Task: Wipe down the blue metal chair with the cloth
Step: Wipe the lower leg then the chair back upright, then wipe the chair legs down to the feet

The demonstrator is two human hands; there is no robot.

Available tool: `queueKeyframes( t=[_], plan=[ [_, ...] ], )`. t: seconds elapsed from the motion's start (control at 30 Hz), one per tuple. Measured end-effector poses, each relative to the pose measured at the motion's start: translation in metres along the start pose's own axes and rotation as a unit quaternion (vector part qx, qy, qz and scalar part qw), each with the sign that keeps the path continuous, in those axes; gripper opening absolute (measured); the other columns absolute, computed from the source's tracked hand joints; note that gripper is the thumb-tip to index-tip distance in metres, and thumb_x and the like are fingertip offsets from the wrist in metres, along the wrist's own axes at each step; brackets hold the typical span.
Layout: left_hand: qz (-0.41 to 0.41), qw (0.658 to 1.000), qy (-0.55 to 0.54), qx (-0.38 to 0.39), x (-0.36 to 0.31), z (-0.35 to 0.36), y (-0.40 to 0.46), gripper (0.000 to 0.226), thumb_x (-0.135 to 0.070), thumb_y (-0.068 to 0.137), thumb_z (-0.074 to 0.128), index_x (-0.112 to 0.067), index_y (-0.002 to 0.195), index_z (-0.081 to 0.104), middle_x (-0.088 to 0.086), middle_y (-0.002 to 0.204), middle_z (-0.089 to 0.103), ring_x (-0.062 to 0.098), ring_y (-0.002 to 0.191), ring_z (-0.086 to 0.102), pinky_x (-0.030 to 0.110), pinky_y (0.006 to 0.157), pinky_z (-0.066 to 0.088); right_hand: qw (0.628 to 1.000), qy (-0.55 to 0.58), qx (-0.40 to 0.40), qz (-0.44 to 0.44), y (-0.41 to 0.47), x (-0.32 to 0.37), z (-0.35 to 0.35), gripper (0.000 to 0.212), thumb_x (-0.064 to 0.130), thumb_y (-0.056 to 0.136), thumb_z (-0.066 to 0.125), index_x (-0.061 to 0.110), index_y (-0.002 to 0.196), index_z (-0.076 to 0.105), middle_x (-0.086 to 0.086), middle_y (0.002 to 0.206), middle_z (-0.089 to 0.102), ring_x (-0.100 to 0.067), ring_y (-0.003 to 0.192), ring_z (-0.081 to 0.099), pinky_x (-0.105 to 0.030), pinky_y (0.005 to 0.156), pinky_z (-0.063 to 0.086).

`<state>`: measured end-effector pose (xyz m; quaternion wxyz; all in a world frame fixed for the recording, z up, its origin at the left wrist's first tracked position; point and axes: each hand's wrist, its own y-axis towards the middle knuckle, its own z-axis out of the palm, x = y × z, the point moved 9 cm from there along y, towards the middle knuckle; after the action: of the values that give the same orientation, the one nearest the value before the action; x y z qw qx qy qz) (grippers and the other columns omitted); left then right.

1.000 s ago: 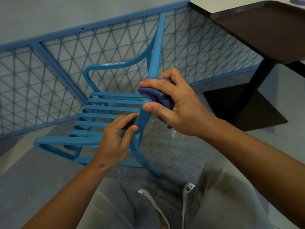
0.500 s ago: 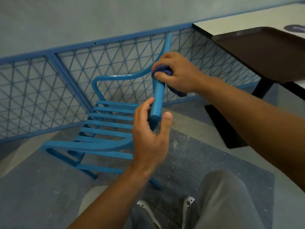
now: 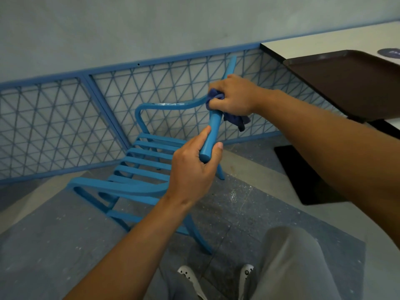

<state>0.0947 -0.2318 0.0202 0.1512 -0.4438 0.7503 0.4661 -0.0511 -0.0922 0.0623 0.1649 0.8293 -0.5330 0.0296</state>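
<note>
Against mesh fence (image 3: 65,126), slatted blue chair (image 3: 151,152) (both hands' fingers gripping, right (image 3: 233,98) around cloth (image 3: 237,121))

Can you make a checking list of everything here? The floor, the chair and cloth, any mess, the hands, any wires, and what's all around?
Surface: grey floor with pale specks.
Job's things: blue chair tipped over, slatted seat facing up toward the camera; cloth wrapped round a chair tube, one end hanging.
Clutter: nothing seen.
Hands: left hand grips the near end of the tube; right hand holds the cloth round the tube higher up.
Cables: nothing seen.
Surroundings: blue mesh fence below a grey wall; white table at right with a brown tray on it; the person's grey trousers and white shoes at the bottom.
</note>
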Motion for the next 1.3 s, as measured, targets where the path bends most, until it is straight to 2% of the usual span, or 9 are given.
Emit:
queueKeyframes(
  t=[0.1,0.2,0.43,0.7,0.83,0.9,1.03,1.17,1.3],
  plan=[
    [0.005,1.000,-0.006,0.021,0.000,-0.002,-0.002,0.047,-0.029,0.100,0.062,-0.009,0.143,0.056,-0.013,0.089,0.062,-0.010,0.067,0.055,0.004,0.060,0.037,1.000,0.006,0.000,0.001,-0.009,-0.005,-0.002,0.037,0.053,0.084,0.054,0.018,0.075,0.061,-0.001,0.070,0.062,-0.024,0.077,0.055,-0.041,0.079,0.045],
    [-0.013,0.999,-0.021,0.036,0.006,-0.008,-0.003,0.044,-0.025,0.100,0.063,-0.010,0.142,0.058,-0.021,0.083,0.057,-0.012,0.063,0.055,0.004,0.057,0.037,0.999,0.021,-0.030,-0.003,-0.020,-0.006,-0.007,0.032,0.049,0.086,0.056,0.021,0.071,0.058,0.005,0.068,0.060,-0.023,0.078,0.058,-0.038,0.076,0.045],
    [-0.033,0.994,-0.041,0.095,0.024,-0.019,-0.002,0.043,-0.028,0.100,0.063,-0.022,0.142,0.058,-0.026,0.067,0.061,0.005,0.048,0.048,0.017,0.047,0.038,0.997,-0.007,-0.067,-0.027,-0.041,-0.001,-0.008,0.029,0.048,0.097,0.055,0.025,0.079,0.051,0.007,0.068,0.054,-0.025,0.076,0.055,-0.031,0.080,0.030],
    [-0.038,0.989,-0.054,0.130,0.037,-0.035,0.002,0.040,-0.027,0.100,0.063,-0.027,0.140,0.061,0.007,0.076,0.067,0.007,0.054,0.049,0.022,0.051,0.042,0.996,0.019,-0.062,-0.062,-0.050,0.000,-0.003,0.057,0.073,0.091,0.048,0.019,0.107,0.061,-0.004,0.090,0.067,-0.024,0.087,0.060,-0.035,0.077,0.038],
    [-0.031,0.988,-0.049,0.146,0.050,-0.046,0.007,0.038,-0.028,0.101,0.062,-0.037,0.138,0.058,0.017,0.093,0.071,0.034,0.070,0.062,0.043,0.060,0.051,0.996,0.005,-0.061,-0.063,-0.045,0.009,0.004,0.056,0.071,0.092,0.052,0.020,0.114,0.059,-0.004,0.095,0.065,-0.025,0.092,0.057,-0.037,0.082,0.040],
    [-0.032,0.987,-0.042,0.152,0.058,-0.054,0.011,0.038,-0.029,0.101,0.062,-0.041,0.136,0.057,0.017,0.102,0.073,0.038,0.080,0.065,0.050,0.069,0.053,0.996,-0.001,-0.072,-0.057,-0.042,0.013,0.006,0.054,0.067,0.093,0.054,0.020,0.120,0.058,-0.004,0.099,0.064,-0.024,0.096,0.054,-0.036,0.083,0.038],
    [-0.044,0.987,-0.005,0.152,0.081,-0.076,0.018,0.035,-0.036,0.100,0.062,-0.044,0.134,0.060,0.001,0.109,0.075,0.031,0.091,0.070,0.052,0.081,0.057,0.995,0.006,-0.078,-0.059,-0.034,0.025,0.016,0.055,0.067,0.094,0.054,0.021,0.124,0.057,-0.003,0.100,0.064,-0.024,0.095,0.054,-0.039,0.084,0.043],
    [-0.041,0.978,0.075,0.190,0.079,-0.092,0.033,0.038,-0.031,0.099,0.064,-0.035,0.136,0.061,-0.016,0.121,0.068,0.002,0.106,0.065,0.033,0.096,0.056,0.994,0.025,-0.076,-0.077,-0.027,0.023,0.012,0.044,0.056,0.097,0.058,0.020,0.123,0.058,0.001,0.102,0.065,-0.022,0.093,0.055,-0.033,0.087,0.036],
    [-0.023,0.947,0.219,0.234,0.055,-0.076,0.059,0.037,-0.026,0.097,0.065,-0.026,0.134,0.062,-0.010,0.121,0.066,0.009,0.109,0.062,0.033,0.102,0.050,0.996,-0.014,-0.077,-0.033,-0.025,-0.009,-0.004,0.043,0.053,0.099,0.056,0.018,0.125,0.058,-0.002,0.103,0.067,-0.021,0.088,0.051,-0.033,0.089,0.029]
  ],
)
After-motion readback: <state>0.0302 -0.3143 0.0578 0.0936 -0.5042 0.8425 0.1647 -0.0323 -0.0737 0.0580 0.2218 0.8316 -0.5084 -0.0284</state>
